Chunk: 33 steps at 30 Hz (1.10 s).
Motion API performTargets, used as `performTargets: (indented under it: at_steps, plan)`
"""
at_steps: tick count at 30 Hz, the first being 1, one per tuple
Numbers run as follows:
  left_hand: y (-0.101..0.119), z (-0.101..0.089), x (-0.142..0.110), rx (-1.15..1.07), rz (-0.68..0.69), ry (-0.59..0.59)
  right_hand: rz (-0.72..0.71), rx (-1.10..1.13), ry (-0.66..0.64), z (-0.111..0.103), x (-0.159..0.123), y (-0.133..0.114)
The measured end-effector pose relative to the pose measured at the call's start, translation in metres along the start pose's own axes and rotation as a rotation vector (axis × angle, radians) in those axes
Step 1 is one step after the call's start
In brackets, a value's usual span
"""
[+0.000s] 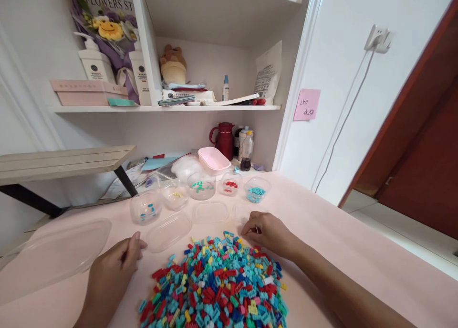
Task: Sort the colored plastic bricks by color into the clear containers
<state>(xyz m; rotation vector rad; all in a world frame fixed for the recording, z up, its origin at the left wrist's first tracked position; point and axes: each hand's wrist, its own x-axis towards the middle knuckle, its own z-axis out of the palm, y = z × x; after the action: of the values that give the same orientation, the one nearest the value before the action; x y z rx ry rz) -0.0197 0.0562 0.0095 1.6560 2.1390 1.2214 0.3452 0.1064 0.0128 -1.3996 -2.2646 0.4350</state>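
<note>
A wide heap of small toy building bricks (pixel 214 285) in red, light blue, dark blue, yellow, green and white lies on the pink tabletop. Left of the heap, my left hand (pixel 116 266) has its thumb and fingers pressed together; anything between them is hidden. At the heap's far right edge my right hand (pixel 266 232) is closed in a pinch, fingertips low over the table, and I cannot make out what they hold. Beyond stand clear tubs with sorted bricks: a blue one (pixel 146 208), a yellow one (pixel 175 201), a green one (pixel 201 194), a red one (pixel 230 188) and a light-blue one (pixel 257 199).
Clear lids (pixel 170 232) lie between the tubs and heap. A large clear tray (pixel 53 266) is at the left. Behind are a pink basin (pixel 214 163), a dark red jug (pixel 224 139) and a bottle (pixel 246 151). A wooden stand (pixel 64 163) juts in from the left.
</note>
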Motion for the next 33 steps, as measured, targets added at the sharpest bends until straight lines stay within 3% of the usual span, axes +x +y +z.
performTargets:
  at_steps: [4,22,27,33]
  plan:
    - [0.001,0.0,0.0,0.001,-0.032,-0.024,-0.022,-0.009,-0.05,0.005,-0.001,-0.006]
    - [-0.003,0.001,0.005,0.032,0.008,-0.045,-0.013,-0.07,-0.035,0.009,0.002,-0.014]
    - [-0.004,0.001,0.005,0.053,-0.007,-0.065,0.032,-0.107,0.052,0.001,0.004,-0.003]
    - [-0.007,0.001,0.007,0.066,-0.003,-0.057,0.203,-0.089,0.294,-0.016,0.011,0.027]
